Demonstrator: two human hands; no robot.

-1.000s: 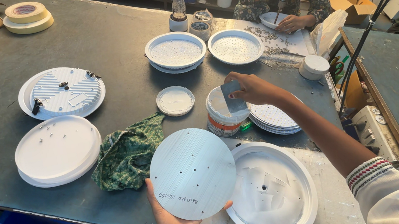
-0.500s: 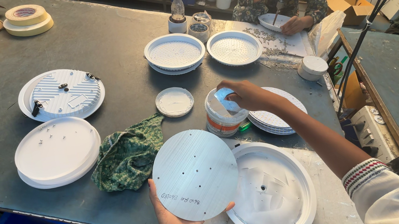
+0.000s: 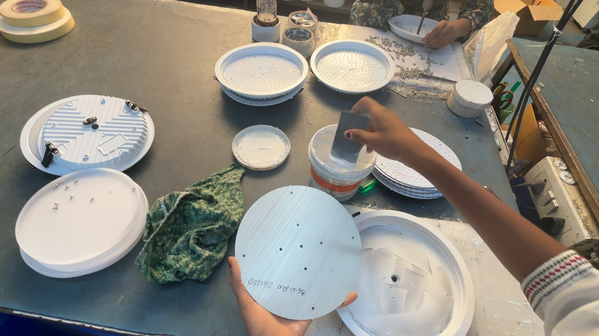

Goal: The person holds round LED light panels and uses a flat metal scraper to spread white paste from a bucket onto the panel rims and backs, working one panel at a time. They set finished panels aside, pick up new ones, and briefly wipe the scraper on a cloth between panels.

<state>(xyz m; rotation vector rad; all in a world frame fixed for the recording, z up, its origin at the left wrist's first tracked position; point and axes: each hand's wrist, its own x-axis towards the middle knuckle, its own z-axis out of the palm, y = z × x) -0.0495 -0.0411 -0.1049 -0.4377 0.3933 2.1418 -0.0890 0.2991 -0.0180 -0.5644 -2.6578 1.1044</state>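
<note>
The left hand [image 3: 266,325] is gripping the bare metal disc [image 3: 298,252] just beside the paste tub [image 3: 337,163], while the right hand [image 3: 379,129] is pinching a grey spreader [image 3: 348,139] into the tub, paste not yet applied.

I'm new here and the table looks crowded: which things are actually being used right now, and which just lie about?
In use:
left hand holding the metal disc
right hand holding a grey card over the paste tub
white dish just beneath

Lying about:
green cloth
tape rolls
small lid
</note>
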